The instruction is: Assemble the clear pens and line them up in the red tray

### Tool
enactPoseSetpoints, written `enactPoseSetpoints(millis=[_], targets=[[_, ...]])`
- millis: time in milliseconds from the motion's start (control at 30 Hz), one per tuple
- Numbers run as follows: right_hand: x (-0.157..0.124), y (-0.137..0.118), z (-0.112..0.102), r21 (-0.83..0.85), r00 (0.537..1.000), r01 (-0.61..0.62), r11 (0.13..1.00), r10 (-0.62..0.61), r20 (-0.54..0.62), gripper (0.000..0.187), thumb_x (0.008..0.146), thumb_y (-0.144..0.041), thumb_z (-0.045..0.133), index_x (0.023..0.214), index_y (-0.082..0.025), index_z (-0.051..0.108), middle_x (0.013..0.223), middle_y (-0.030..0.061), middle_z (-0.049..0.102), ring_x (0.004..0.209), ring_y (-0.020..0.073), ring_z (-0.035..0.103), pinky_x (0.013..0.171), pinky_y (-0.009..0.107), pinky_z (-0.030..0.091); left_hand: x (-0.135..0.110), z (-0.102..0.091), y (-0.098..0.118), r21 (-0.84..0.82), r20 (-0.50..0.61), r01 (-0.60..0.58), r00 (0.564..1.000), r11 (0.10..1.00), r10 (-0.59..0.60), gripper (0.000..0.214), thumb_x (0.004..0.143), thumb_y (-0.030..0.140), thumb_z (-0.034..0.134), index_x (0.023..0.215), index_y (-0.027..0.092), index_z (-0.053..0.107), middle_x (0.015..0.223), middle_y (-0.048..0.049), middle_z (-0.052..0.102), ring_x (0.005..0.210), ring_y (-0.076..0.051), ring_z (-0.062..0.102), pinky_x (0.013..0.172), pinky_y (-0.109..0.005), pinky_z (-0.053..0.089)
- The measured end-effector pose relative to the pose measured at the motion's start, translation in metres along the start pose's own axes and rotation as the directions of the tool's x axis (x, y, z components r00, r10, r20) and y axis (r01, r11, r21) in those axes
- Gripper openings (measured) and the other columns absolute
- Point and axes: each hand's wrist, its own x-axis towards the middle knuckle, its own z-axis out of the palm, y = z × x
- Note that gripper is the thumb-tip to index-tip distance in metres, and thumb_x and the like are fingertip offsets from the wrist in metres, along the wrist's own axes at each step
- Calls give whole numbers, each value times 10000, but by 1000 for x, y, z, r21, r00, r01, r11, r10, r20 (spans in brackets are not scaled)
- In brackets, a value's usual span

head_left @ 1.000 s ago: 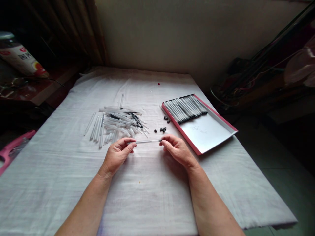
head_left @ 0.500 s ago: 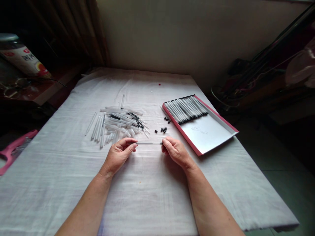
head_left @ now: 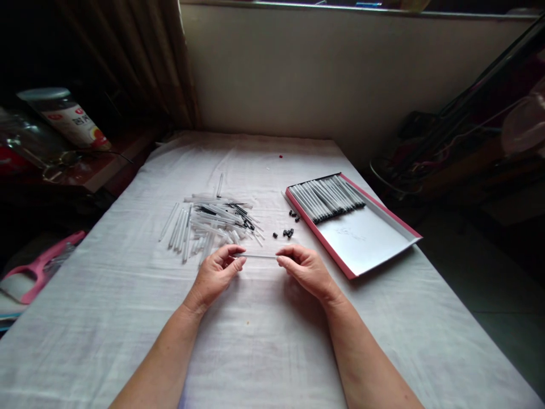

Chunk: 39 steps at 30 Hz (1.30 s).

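Between my two hands a slim, pale pen is held level, just above the cloth. My left hand pinches its left end between thumb and fingers. Its right end is pinched by my right hand, and both tips are hidden by fingers. Beyond my left hand lies a loose pile of clear pen barrels, with thin dark refills among them. Several small black plugs lie on the cloth beyond my right hand.
A shallow red-edged box lid at the right holds a row of pens with black ends. White cloth covers the table. Pink-handled scissors are at the left edge; a labelled jar stands on a side surface.
My hands have come slightly closer together, and less of the pen shows between them. The camera view has tilted up and shifted a little. The pile and lid look unchanged.
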Motion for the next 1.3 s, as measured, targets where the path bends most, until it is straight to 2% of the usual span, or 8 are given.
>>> enactPoseSetpoints(millis=[100, 200, 333, 467, 667, 833, 1067, 1300], targets=[[4, 3, -8, 3, 987, -14, 1000, 14, -161, 242, 731, -409, 661, 765, -169, 662, 624, 11, 619, 511, 112, 508, 481, 237, 421, 5, -5, -4, 93, -105, -69, 991, 993, 79, 320, 763, 420, 660, 967, 173, 669, 827, -41, 699, 639, -136, 624, 585, -236, 500], [7, 6, -13, 29, 957, -37, 999, 44, -285, 279, 727, -441, 639, 766, -165, 644, 635, 21, 636, 508, 119, 527, 462, 233, 428, 12, -9, -6, 374, -199, -171, 945, 912, 259, 231, 831, 359, 580, 944, 190, 689, 878, -46, 711, 733, -160, 650, 672, -258, 517], [9, 6, -13, 28, 949, -52, 998, 58, -309, 291, 709, -449, 628, 758, -162, 641, 629, 27, 648, 503, 123, 544, 461, 231, 431, 20, -9, -2, 741, -39, -281, 888, 609, 457, 264, 879, 216, 500, 1054, 219, 698, 1055, -65, 688, 921, -201, 656, 802, -297, 511], [10, 4, -11, 22, 952, -46, 999, 51, -302, 279, 700, -435, 618, 751, -163, 647, 627, 31, 651, 508, 126, 554, 480, 237, 441, 31, -8, 8, 917, 119, -245, 922, 316, 369, 324, 865, 146, 512, 1111, 259, 689, 1184, -71, 635, 943, -233, 647, 726, -304, 508], [9, 3, -13, 60, 951, -36, 998, 52, -305, 261, 688, -416, 627, 753, -164, 645, 626, 26, 644, 519, 129, 558, 497, 243, 453, 41, -14, 23, 931, 256, -328, 899, 159, 356, 190, 851, 187, 569, 979, 249, 694, 1136, -67, 648, 957, -240, 622, 718, -304, 493], [7, 0, -15, 100, 947, 9, 995, 24, -319, 216, 696, -381, 617, 728, -168, 632, 584, 0, 609, 490, 109, 517, 484, 232, 426, 25, -10, 23, 851, 279, -451, 823, 270, 495, 156, 880, 227, 541, 1004, 217, 636, 956, -57, 695, 919, -218, 617, 802, -310, 471], [3, -3, -13, 61, 967, 13, 998, 3, -256, 175, 697, -345, 600, 709, -173, 630, 554, -13, 580, 461, 100, 482, 456, 225, 386, 0, 6, 3, 615, 45, -354, 908, 704, 417, 165, 877, 290, 534, 988, 193, 607, 809, -16, 668, 699, -145, 620, 670, -245, 482], [3, -3, -9, 12, 977, -12, 1000, 14, -214, 183, 699, -357, 590, 687, -177, 616, 550, -13, 572, 456, 98, 460, 445, 222, 368, -2, 6, 0, 547, 18, -334, 921, 768, 388, 169, 857, 295, 544, 970, 197, 622, 840, -23, 674, 715, -144, 619, 694, -252, 492]])
